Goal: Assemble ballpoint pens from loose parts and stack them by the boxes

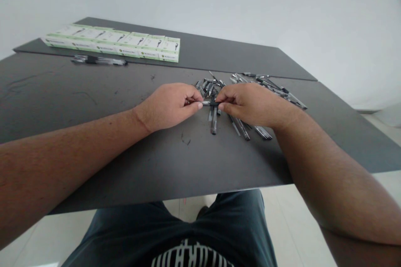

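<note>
Between my two hands a clear pen with a black grip (210, 103) is held level above the table. My left hand (172, 104) pinches its left end between thumb and fingertips. The black part at the other end is pinched by my right hand (246, 102). Below and behind the hands lies a loose heap of clear and black pen parts (213, 123), pointing many ways. Part of that heap is hidden by my right hand and wrist. Past my right hand, more pens (293, 98) spread over the table.
A row of white and green boxes (131, 44) stands at the back left of the dark grey table (156, 171). In front of the boxes lies a small bundle of pens (98, 61). The table's front edge runs just above my lap. A white wall rises behind.
</note>
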`<state>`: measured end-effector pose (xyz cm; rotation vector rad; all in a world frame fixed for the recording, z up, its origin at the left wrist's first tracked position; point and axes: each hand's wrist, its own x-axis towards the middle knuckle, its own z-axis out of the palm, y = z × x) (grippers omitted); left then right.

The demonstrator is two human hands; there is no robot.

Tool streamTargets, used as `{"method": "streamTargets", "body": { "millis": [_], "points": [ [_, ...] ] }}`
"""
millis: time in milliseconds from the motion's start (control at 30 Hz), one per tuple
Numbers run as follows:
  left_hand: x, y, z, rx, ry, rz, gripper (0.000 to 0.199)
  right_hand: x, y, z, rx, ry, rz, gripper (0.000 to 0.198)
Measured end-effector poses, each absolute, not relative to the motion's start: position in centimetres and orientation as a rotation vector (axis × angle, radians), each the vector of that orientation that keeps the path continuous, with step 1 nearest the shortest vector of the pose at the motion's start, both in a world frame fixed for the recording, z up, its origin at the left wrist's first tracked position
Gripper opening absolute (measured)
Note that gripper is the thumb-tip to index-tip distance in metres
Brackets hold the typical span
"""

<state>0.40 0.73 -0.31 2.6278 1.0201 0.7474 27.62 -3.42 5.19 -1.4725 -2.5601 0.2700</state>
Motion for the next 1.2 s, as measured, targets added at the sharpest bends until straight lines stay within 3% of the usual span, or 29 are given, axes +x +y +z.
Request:
{"method": "streamTargets", "body": {
  "millis": [1200],
  "points": [
    [0.36, 0.39, 0.39, 2.754, 0.995, 0.663, 0.035, 27.57, -3.0, 4.74, -1.342, -2.599, 0.228, 0.021]
  ]
}}
